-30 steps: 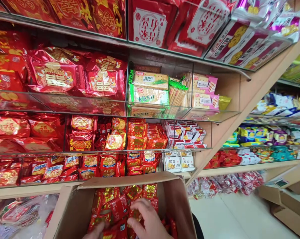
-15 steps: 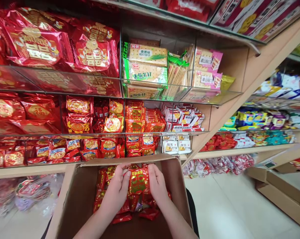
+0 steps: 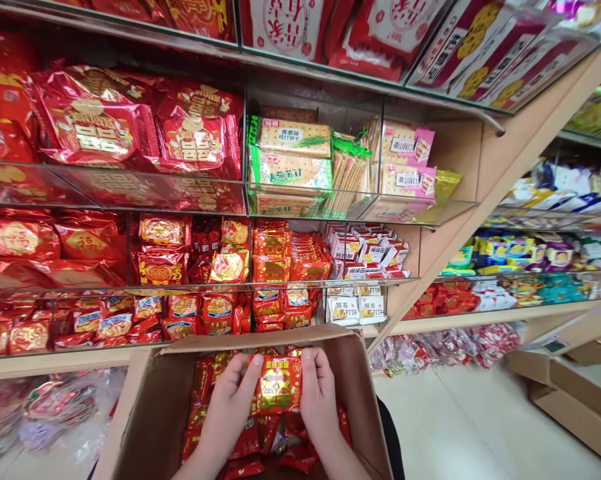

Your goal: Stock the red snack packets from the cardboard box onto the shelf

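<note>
An open cardboard box (image 3: 365, 393) sits low in front of me, holding several red foil snack packets (image 3: 205, 380). Both my hands are inside it, clasping a stack of red and gold packets (image 3: 279, 383) from either side. My left hand (image 3: 230, 400) presses the stack's left edge with curled fingers. My right hand (image 3: 318, 393) grips its right edge, thumb on top. The stack is held just above the loose packets, level with the box's far rim.
Glass-fronted shelves (image 3: 180, 213) ahead are packed with red packets, green cracker packs (image 3: 290, 160) and pink ones (image 3: 408, 167). A wooden shelf upright (image 3: 480, 193) slants on the right. Another carton (image 3: 565, 393) lies on the pale floor at right.
One second ago my hands were digging among the loose packets low in the box. They have since gathered a stack between them and lifted it toward the box's far rim.
</note>
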`<state>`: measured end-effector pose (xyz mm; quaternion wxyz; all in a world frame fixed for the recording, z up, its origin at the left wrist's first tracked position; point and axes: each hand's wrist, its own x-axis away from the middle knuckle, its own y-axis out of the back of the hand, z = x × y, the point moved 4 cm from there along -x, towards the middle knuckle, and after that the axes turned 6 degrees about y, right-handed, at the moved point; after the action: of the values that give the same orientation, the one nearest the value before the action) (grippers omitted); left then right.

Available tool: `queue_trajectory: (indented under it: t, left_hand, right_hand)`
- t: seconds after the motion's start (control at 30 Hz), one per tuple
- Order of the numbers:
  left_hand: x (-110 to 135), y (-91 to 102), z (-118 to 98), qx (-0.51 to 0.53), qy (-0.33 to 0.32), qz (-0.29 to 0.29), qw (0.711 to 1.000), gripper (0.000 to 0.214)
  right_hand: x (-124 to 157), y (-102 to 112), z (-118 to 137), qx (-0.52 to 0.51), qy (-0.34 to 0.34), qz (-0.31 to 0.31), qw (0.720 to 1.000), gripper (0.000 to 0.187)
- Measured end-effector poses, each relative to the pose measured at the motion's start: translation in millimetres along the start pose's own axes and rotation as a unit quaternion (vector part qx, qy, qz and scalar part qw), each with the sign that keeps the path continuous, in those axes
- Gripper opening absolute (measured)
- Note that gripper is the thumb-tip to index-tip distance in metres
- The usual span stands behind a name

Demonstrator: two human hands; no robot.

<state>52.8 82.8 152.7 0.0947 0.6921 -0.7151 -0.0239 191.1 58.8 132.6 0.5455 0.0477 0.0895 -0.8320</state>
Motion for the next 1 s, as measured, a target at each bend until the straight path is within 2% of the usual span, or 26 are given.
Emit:
queue_trajectory:
  t: [0.17, 0.33, 0.5, 0.63, 0.8, 1.0]
  left_hand:
    - [4.3, -0.2, 7.2, -0.023, -0.013, -0.04, 0.999, 0.028]
    - [8.3, 2.0, 8.1, -0.036, -0.02, -0.048, 0.998, 0.031]
    - [11.0, 1.7, 0.4, -0.073, -0.064, -0.058, 0.994, 0.031]
    - [13.0, -0.2, -5.0, -0.059, -0.081, -0.072, 0.992, 0.031]
    - [12.0, -1.6, -3.2, -0.019, -0.047, -0.079, 0.996, 0.032]
    - [8.2, -2.1, -6.3, -0.017, -0.073, -0.079, 0.994, 0.025]
  right_hand:
    - [3.0, -1.9, -1.3, 0.038, 0.008, 0.003, 0.999, 0.031]
    - [3.9, 0.6, 2.9, 0.125, 0.05, -0.017, 0.991, 0.028]
    - [2.5, 5.4, 7.8, 0.188, 0.105, -0.056, 0.975, 0.025]
    - [2.5, 8.2, 11.2, 0.189, 0.109, -0.078, 0.973, 0.025]
    - [1.4, 7.7, 13.5, 0.171, 0.086, -0.076, 0.979, 0.026]
    - [-4.9, 8.4, 17.1, 0.168, 0.085, -0.076, 0.979, 0.025]
